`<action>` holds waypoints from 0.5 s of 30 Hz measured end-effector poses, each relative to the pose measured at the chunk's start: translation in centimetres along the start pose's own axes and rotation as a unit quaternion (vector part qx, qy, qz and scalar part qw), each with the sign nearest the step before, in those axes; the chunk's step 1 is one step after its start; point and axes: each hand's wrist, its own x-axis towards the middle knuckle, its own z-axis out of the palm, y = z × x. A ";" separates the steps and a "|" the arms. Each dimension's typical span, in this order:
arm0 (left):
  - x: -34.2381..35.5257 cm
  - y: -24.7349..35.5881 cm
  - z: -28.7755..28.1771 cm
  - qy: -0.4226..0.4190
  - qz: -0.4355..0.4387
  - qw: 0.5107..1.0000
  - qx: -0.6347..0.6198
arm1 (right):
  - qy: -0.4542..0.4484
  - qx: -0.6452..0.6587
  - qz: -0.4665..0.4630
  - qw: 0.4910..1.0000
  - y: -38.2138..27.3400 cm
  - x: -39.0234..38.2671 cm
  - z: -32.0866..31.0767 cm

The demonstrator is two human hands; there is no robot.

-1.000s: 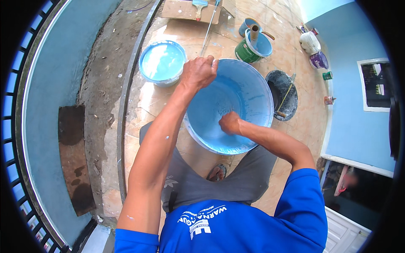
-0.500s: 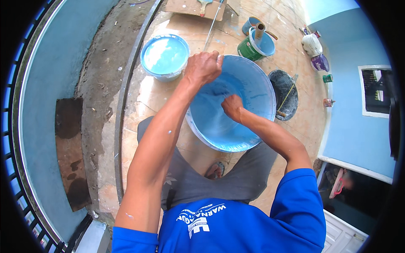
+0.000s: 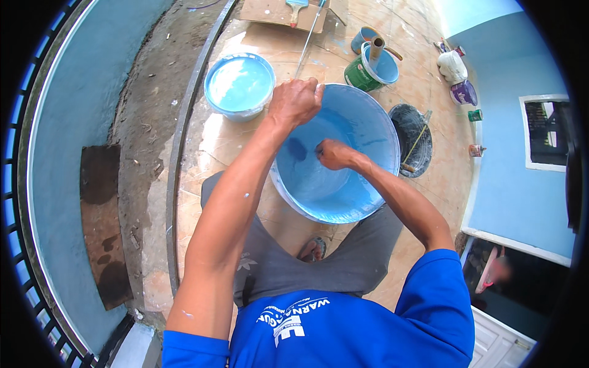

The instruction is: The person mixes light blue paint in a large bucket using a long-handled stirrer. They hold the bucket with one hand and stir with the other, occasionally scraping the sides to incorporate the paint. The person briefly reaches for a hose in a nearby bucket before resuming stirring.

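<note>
A large bucket (image 3: 392, 132) with bluish paint-streaked walls stands between my knees. My left hand (image 3: 296, 103) is closed on its far-left rim. Inside the bucket my right hand (image 3: 334, 154) makes a fist, low over the blue paint (image 3: 322, 178). What it grips is hidden; a dark blurred patch shows in the paint just left of the fingers. Left of the bucket, beside my left hand, sits a white pail (image 3: 239, 83) filled with light blue paint. A thin metal rod (image 3: 308, 38) runs away from near my left knuckles across the tiles.
Beyond the bucket stands a green pail (image 3: 361, 75) with a cardboard tube (image 3: 376, 49) in it. At right is a black basin (image 3: 414, 138) with a stick across it. A paintbrush (image 3: 296, 11) lies on cardboard (image 3: 257, 11). Several small containers line the blue wall (image 3: 509, 196).
My right hand has swung a little left inside the bucket, and the dark patch has shifted left and down with it. My left hand stays on the rim.
</note>
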 end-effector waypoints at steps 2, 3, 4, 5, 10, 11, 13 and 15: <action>-0.4 -0.5 -0.3 0.003 -0.009 1.000 0.007 | 0.015 -0.098 0.094 0.991 -1.8 0.1 -1.8; -0.5 -0.4 -0.4 0.002 -0.010 1.000 0.006 | 0.021 -0.112 0.119 0.986 -1.5 0.4 -1.7; -0.3 0.0 -0.3 0.000 -0.007 1.000 0.003 | 0.043 -0.127 0.137 0.982 -0.3 0.9 -1.0; -0.1 0.3 -0.2 -0.003 -0.003 1.000 0.001 | 0.064 -0.141 0.154 0.976 0.9 1.7 0.1; 0.0 0.3 -0.3 0.000 -0.001 1.000 0.011 | 0.096 -0.150 0.112 0.978 0.4 4.3 3.6; -0.2 0.3 -0.4 -0.001 -0.007 1.000 0.012 | 0.081 -0.132 0.118 0.981 -0.4 4.5 3.8; -0.1 0.4 -0.4 -0.013 -0.008 1.000 0.013 | 0.071 -0.118 0.103 0.985 -1.1 5.0 4.0; -0.1 0.5 -0.4 -0.017 -0.008 1.000 0.013 | 0.073 -0.126 0.065 0.987 -1.8 4.8 4.4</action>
